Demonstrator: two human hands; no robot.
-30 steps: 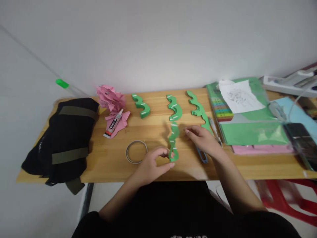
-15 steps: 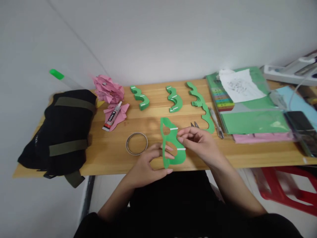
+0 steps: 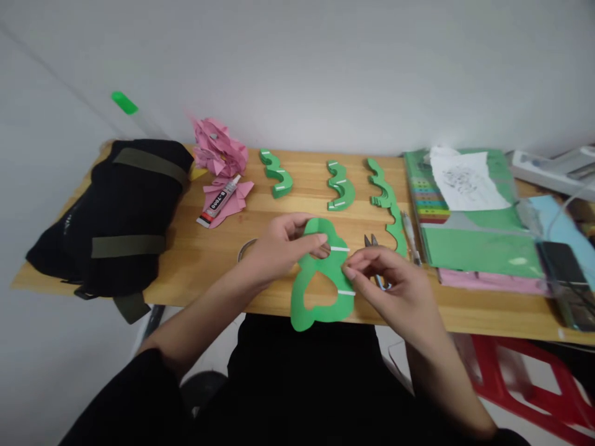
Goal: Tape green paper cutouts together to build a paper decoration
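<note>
A green paper cutout [image 3: 304, 303] with two holes and white strips at its right edge is held up over the table's front edge. My left hand [image 3: 290, 244] grips its upper left part, thumb on the front and fingers behind. At the right edge, between the two white strips, my right hand [image 3: 385, 279] pinches the paper with thumb and forefinger. Scissors [image 3: 370, 240] lie partly under my right hand. A roll of tape [image 3: 242, 249] is mostly hidden behind my left hand.
Three groups of wavy green cutouts [image 3: 341, 193] lie toward the wall. Left are a glue tube [image 3: 218, 201], crumpled pink paper [image 3: 218, 148] and a black bag [image 3: 125, 210]. Right are a craft knife [image 3: 411, 238], green paper packs [image 3: 474, 248] and a phone [image 3: 564, 266].
My left hand has moved from the cutout's lower left up to its top left. The cutout, folded at its left side before, now lies open and flatter. My right hand still pinches the right edge.
</note>
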